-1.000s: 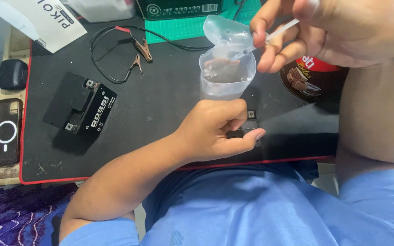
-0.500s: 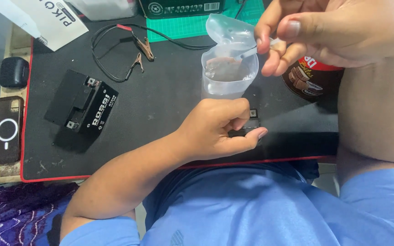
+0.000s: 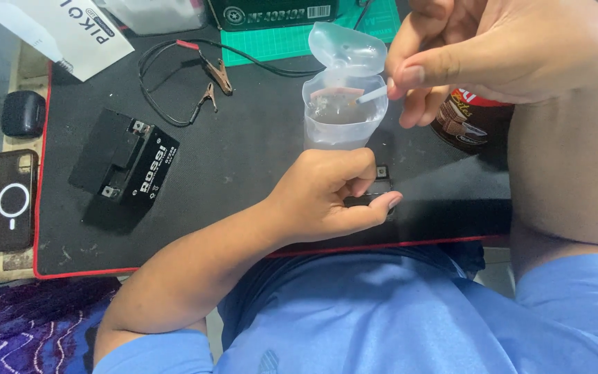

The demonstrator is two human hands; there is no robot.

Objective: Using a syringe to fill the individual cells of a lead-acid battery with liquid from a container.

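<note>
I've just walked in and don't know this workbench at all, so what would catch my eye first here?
First, the clear plastic container with its flip lid open, held up at the middle by the left hand, while the right hand dips a thin white stick into it from the upper right. Next, the small black battery lying on the black mat to the left, with clip leads coiled behind it.
</note>
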